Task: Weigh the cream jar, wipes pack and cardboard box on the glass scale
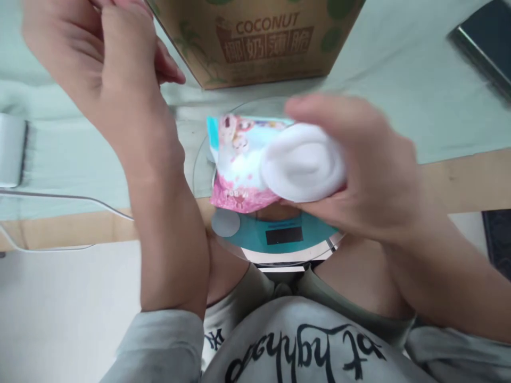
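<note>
My right hand point(371, 170) grips a rolled white cloth point(303, 162) just above a round glass scale point(255, 242) with a teal display panel. A pink and blue snack packet point(235, 165) lies on the scale, partly under the white roll. My left hand point(107, 58) is raised at the upper left, fingers curled together; whether it holds anything is hidden. It hovers beside a brown cardboard box point(259, 42) printed with "COCONUT".
A pale green cloth point(399, 90) covers the wooden table. A silver device point(11, 149) with a thin cable sits at the left edge. A dark object point(487, 42) lies at the upper right. My grey printed shirt fills the bottom.
</note>
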`<action>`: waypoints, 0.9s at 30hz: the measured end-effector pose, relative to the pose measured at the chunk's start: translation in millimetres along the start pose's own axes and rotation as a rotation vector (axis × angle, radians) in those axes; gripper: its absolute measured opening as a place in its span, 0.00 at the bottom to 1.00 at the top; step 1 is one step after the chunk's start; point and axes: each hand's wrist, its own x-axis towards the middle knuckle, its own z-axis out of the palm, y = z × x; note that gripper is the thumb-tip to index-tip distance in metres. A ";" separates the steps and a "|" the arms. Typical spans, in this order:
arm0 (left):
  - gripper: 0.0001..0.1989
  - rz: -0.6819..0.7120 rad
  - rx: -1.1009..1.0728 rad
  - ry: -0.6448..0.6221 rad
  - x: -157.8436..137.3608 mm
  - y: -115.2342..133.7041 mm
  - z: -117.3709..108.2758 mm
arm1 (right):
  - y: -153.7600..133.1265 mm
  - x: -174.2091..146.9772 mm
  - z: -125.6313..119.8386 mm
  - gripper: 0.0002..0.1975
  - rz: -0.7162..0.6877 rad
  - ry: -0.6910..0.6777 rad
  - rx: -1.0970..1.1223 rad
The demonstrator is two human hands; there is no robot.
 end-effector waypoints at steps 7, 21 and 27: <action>0.14 -0.097 0.093 -0.308 -27.2 101.9 8.9 | 15.5 -3.9 8.0 0.37 -0.076 -0.011 0.040; 0.13 -0.330 0.441 -0.754 -41.7 116.0 39.1 | 52.5 -7.6 37.3 0.40 0.076 -0.079 0.166; 0.12 -0.269 0.263 -0.682 -47.1 97.8 42.0 | 50.9 -7.3 38.9 0.41 0.087 -0.086 0.172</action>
